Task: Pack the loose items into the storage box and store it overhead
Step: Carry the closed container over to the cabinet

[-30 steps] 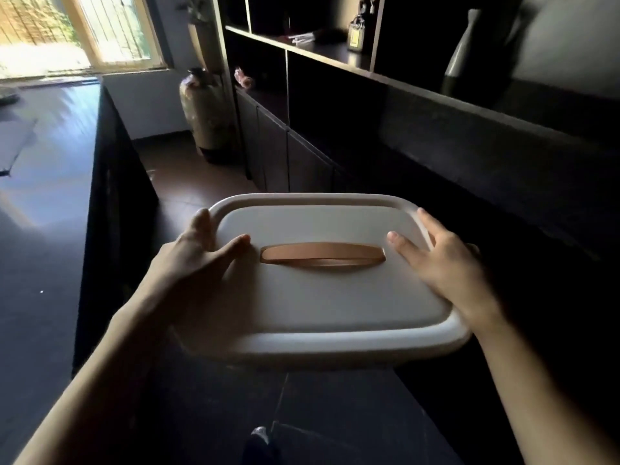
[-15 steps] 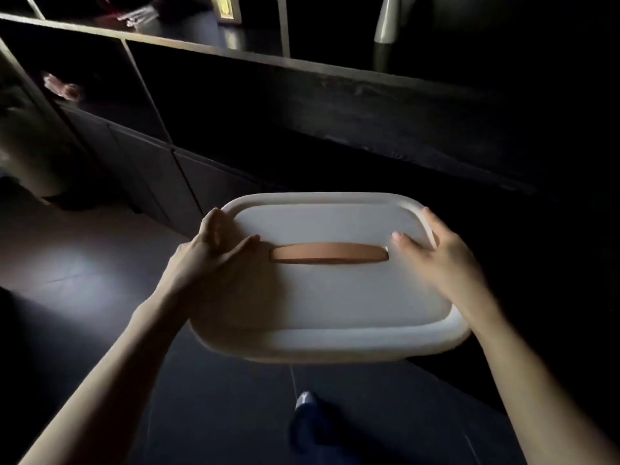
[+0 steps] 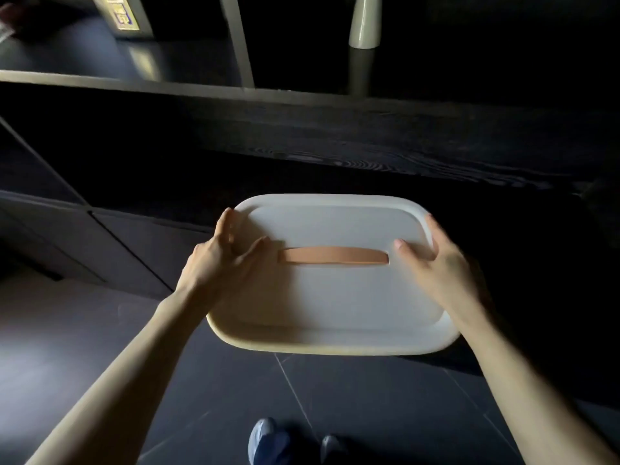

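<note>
I carry a white storage box (image 3: 335, 297) in front of me, its lid on and a tan strap handle (image 3: 333, 256) across the lid's middle. My left hand (image 3: 218, 260) grips the box's left side, thumb lying on the lid. My right hand (image 3: 439, 266) grips the right side the same way. The box hangs in the air above the dark tiled floor, level with the front of a dark cabinet. The contents are hidden by the lid.
A dark shelf unit (image 3: 302, 99) faces me, with a vertical divider (image 3: 240, 38). On the shelf stand a pale vase (image 3: 365, 25) and a small yellow-labelled item (image 3: 122, 16). Closed cabinet doors (image 3: 117, 250) run below left. My shoes (image 3: 268, 441) show at the bottom.
The view has swung right, away from the window and floor vase, to face the shelf unit squarely. Both hands keep the same hold on the box.
</note>
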{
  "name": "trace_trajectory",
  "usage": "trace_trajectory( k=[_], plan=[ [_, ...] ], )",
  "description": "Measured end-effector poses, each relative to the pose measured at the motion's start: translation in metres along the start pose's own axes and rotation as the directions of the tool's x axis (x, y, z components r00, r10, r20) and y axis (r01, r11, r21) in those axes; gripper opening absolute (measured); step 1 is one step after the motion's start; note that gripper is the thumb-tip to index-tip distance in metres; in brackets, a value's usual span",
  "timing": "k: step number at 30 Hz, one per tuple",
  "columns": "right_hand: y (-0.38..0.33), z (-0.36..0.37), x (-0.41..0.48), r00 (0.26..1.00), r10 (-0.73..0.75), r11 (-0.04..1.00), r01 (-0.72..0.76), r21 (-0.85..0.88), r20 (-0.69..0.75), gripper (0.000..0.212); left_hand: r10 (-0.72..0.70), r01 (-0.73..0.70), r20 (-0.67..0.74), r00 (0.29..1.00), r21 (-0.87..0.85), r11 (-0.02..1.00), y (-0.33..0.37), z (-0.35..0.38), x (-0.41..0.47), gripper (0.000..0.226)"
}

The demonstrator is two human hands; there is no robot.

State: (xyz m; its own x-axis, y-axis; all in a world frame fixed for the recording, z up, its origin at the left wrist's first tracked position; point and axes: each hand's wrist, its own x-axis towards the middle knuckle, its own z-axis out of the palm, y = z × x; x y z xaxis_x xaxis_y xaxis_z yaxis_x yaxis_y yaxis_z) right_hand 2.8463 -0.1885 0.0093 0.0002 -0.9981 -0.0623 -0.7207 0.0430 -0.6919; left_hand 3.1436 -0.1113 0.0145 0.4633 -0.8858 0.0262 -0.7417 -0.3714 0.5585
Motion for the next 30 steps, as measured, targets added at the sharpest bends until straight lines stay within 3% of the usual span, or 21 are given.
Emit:
trace_trajectory(
  k=[6, 11, 16, 21, 26, 28, 30],
  plan=[
    [-0.018, 0.063, 0.029, 0.993, 0.118, 0.99, -0.116, 0.077, -0.023, 0.079, 0.07, -0.068, 0.08, 0.994, -0.036, 0.997, -0.035, 0.004, 0.068, 0.072],
    [-0.029, 0.106, 0.06, 0.983, 0.175, 0.982, -0.171, 0.079, -0.058, 0.089, 0.114, -0.116, 0.11, 0.987, 0.016, 0.993, -0.061, 0.013, 0.132, 0.078],
    [-0.042, 0.128, 0.093, 0.973, 0.211, 0.975, -0.204, 0.084, -0.089, 0.094, 0.138, -0.137, 0.137, 0.981, -0.013, 0.99, -0.068, 0.02, 0.174, 0.062],
    [-0.052, 0.128, 0.119, 0.96, 0.256, 0.964, -0.263, -0.043, -0.114, 0.084, 0.101, -0.105, 0.167, 0.981, 0.018, 0.994, -0.066, 0.034, 0.205, 0.07],
    [-0.064, 0.117, 0.126, 0.958, 0.286, 0.941, -0.285, -0.185, -0.018, 0.074, 0.069, -0.076, 0.235, 0.97, 0.021, 0.997, -0.061, 0.038, 0.214, 0.08],
    [-0.072, 0.111, 0.115, 0.976, 0.208, 0.938, -0.219, -0.269, -0.07, 0.075, 0.224, -0.238, 0.225, 0.948, 0.033, 0.971, -0.067, 0.035, 0.199, 0.081],
    [-0.075, 0.109, 0.091, 0.995, 0.002, 0.934, -0.036, -0.356, -0.096, 0.077, 0.46, -0.494, 0.28, 0.843, 0.064, 0.867, -0.079, 0.029, 0.174, 0.081]
  ],
)
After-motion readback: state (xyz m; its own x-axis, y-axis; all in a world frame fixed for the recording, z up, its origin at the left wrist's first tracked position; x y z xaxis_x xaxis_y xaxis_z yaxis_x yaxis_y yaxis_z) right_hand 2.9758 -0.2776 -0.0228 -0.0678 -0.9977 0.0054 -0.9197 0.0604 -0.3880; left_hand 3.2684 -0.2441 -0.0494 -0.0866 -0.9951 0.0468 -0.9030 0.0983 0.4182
